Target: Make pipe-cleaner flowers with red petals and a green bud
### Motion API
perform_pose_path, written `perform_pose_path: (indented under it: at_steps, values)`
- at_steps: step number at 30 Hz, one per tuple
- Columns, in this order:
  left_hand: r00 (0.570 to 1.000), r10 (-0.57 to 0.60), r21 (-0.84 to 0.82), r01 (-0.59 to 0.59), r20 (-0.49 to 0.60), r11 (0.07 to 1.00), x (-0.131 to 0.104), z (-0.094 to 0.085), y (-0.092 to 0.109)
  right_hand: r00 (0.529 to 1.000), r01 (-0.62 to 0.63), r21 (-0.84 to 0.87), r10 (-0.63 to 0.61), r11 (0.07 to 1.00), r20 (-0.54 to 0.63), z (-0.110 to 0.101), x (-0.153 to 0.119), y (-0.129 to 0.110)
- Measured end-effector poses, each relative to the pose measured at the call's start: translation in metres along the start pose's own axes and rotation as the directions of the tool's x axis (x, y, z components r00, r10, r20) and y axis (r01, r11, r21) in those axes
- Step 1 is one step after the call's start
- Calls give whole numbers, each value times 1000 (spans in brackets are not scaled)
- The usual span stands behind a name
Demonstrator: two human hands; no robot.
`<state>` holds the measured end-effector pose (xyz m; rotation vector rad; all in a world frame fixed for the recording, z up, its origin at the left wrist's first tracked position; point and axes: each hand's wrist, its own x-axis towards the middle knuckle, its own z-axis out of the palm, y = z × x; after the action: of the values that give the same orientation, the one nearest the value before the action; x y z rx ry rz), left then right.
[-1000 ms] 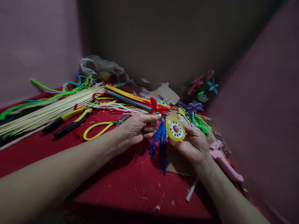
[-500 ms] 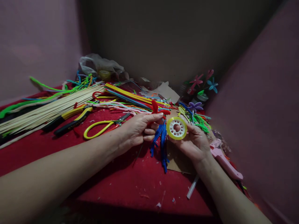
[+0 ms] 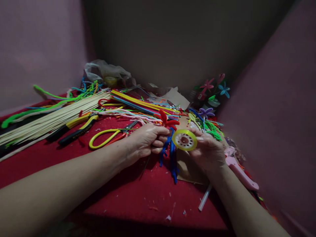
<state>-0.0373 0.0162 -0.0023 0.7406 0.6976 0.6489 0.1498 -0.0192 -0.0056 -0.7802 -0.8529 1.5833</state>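
My left hand [image 3: 153, 140] is closed on a red pipe-cleaner flower [image 3: 167, 121], whose fuzzy petals stick up above the thumb. A thin stem seems to come out below the fist. In my right hand [image 3: 209, 149] is a roll of clear yellowish tape [image 3: 184, 140], gripped at its right edge and tilted, its white holed core facing me. The roll sits just right of my left fingertips. Blue pipe cleaners [image 3: 173, 161] lie on the red cloth below and between the hands. Scissors with yellow and red handles [image 3: 105, 138] rest behind my left forearm.
Pliers [image 3: 79, 130] and a bundle of pale sticks [image 3: 59, 115] lie at left. Colourful pipe cleaners [image 3: 143, 102] spread across the back. A pink glue gun [image 3: 240, 171] and a glue stick [image 3: 204, 199] are at right. Finished flowers [image 3: 224, 89] stand at back right by the wall.
My right hand has tipped the tape roll flatter and shifted it slightly left and down. The red flower in my left hand has dropped a little and turned slightly.
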Motion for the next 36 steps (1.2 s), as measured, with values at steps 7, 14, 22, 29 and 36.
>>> perform_pose_path:
  at_steps: [7, 14, 22, 29, 36]
  values:
    - [998, 66, 40, -66, -2, 997, -2, 4, 1, 995, 24, -73, -16, 997, 98, 0, -3, 0]
    - [972, 231, 199, -219, -40, 955, -5, 5, 1, 990, 19, -109, -3, 994, 139, -3, -4, 1]
    - [970, 243, 213, -231, -30, 949, -12, 14, 3, 989, 0, -208, 31, 978, 147, 5, -4, 15]
    - [975, 222, 342, -200, -25, 918, -15, 18, 0, 999, -30, -319, 40, 947, 24, 14, -8, 20]
    - [966, 259, 447, -226, -13, 865, -15, 16, -2, 997, -72, -447, 47, 892, -67, 15, -8, 19]
